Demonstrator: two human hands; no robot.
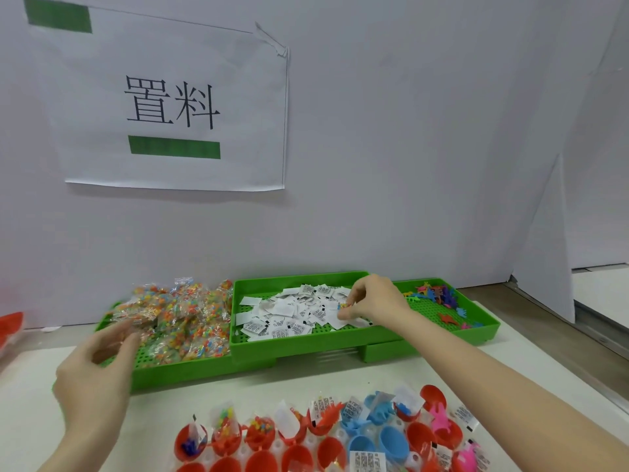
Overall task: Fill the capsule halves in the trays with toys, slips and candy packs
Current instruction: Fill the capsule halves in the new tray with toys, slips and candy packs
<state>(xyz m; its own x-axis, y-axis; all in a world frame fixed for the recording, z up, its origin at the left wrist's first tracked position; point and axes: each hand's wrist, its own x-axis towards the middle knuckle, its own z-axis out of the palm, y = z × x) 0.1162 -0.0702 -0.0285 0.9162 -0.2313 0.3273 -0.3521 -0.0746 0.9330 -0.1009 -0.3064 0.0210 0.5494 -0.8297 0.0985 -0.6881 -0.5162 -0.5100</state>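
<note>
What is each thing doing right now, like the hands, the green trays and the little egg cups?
Left hand: open, fingers loosely curled, over the candy packs.
Right hand: pinching something small and colourful above the paper slips.
Left green tray: heaped with candy packs.
Middle green tray: holds scattered slips.
Right green tray: partly filled with toys.
Capsule halves: some filled, some empty.
Paper sign: on the wall, top corner curling.

A paper sign (177, 107) hangs on the wall (408, 148).

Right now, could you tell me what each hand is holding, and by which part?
The right hand pinches a small coloured toy between thumb and fingertips; which part cannot be told. The left hand holds nothing.
</note>
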